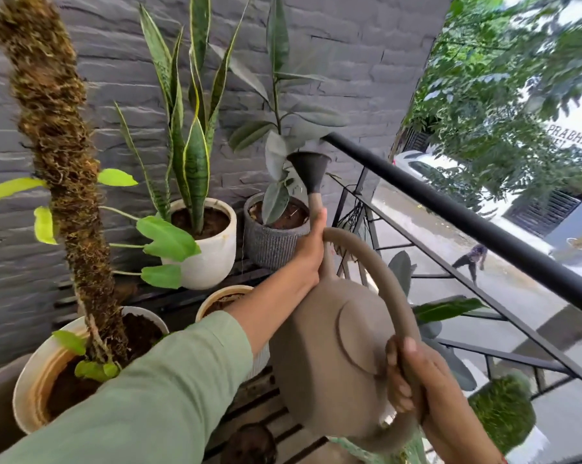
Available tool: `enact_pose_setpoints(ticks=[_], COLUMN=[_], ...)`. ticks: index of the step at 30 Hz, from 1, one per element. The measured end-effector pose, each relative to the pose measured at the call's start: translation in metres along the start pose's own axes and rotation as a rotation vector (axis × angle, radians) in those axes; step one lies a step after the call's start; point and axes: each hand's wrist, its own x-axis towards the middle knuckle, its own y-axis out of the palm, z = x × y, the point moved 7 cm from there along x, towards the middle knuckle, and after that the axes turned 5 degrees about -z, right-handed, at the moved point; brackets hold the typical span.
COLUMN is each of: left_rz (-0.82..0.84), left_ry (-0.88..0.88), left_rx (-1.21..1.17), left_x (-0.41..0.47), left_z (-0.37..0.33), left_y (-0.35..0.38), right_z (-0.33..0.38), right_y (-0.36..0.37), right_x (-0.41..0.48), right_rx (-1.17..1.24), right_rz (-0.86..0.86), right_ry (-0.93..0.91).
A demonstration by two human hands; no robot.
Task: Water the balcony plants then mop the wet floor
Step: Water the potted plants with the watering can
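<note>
- Step in hand, as I judge it: watering the rubber plant (282,135) in the grey ribbed pot (272,242), far centre on the slatted desk (182,296).
- The watering can (329,356) is held up in the near centre, with the spout (316,209) rising away towards that pot. The dark rose (309,169) sits above the pot's right side, among the lower leaves.
- The right hand (413,383) is clenched round the near end of the loop handle.
- The left hand (311,249) grasps the spout low down and steadies it. Its far-side fingers are hidden.
- No water shows at the rose, and it faces up, so the pour probably hasn't started.
- To do it well:
  - Lift the handle end with the right hand so the can tips forward.
  - Use the left hand to steer the rose down over the soil, not the leaves.
  - Pour slowly.
- Risk: the rose is close to the black railing (467,209), so spray could go over the pot's right edge or through the slats onto the floor.
- Other plants that may still need water:
  - the snake plant (189,128) in the white pot (212,259), just left of the grey pot
  - the moss pole (58,162) plant in the cream pot (31,380), near left
</note>
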Motion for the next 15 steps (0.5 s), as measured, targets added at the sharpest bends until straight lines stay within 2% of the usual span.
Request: enact_pose_setpoints(ticks=[6, 9, 11, 15], left_rz=[-0.042, -0.052, -0.078, -0.041], left_ry=[-0.001, -0.023, -0.1, -0.241], left_rx=[-0.05, -0.026, -0.018, 0.094], left_x=[0.048, 0.068, 0.087, 0.099], left_z=[-0.036, -0.027, -0.014, -0.019], left_y=[0.005, 0.012, 0.014, 0.018], right_z=[-0.022, -0.023, -0.024, -0.033], right_y=[-0.017, -0.023, -0.031, -0.037], right_x=[0.034, 0.057, 0.071, 0.108], right_rx=[-0.234, -0.224, -0.23, -0.288], right_rz=[-0.168, -0.379, -0.483, -0.552], right_ry=[-0.2, -0.206, -0.213, -0.151])
